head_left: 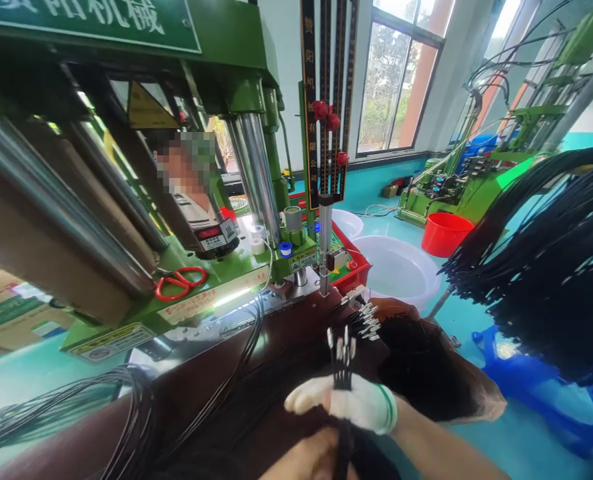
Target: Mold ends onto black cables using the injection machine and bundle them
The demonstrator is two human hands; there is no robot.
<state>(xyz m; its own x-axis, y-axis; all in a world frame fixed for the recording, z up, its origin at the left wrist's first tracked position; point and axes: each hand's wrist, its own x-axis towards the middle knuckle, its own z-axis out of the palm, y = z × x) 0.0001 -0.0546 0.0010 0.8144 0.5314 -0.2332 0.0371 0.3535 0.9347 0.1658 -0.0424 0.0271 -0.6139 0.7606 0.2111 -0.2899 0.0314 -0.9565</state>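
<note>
A bundle of thin black cables (343, 379) stands upright in front of me, its silvery-white ends pointing up. My right hand (364, 401), in a white glove with a green-striped cuff, closes across the bundle just below those ends. Lower down, my bare left hand (309, 457) grips the same bundle; its lower part is cut off by the frame. Beyond the gloved hand, another group of cable ends (369, 321) lies on the dark brown tabletop (286, 353). More loose black cables (249, 350) run from the green machine (246, 280) over the table.
Red-handled scissors (181, 283) lie on the machine. A coil of black cable (131, 407) rests at left. Many black cables (541, 260) hang at right above a blue stand (531, 393). White tub (401, 267) and red bucket (446, 233) stand behind. A person (196, 207) is beyond the machine.
</note>
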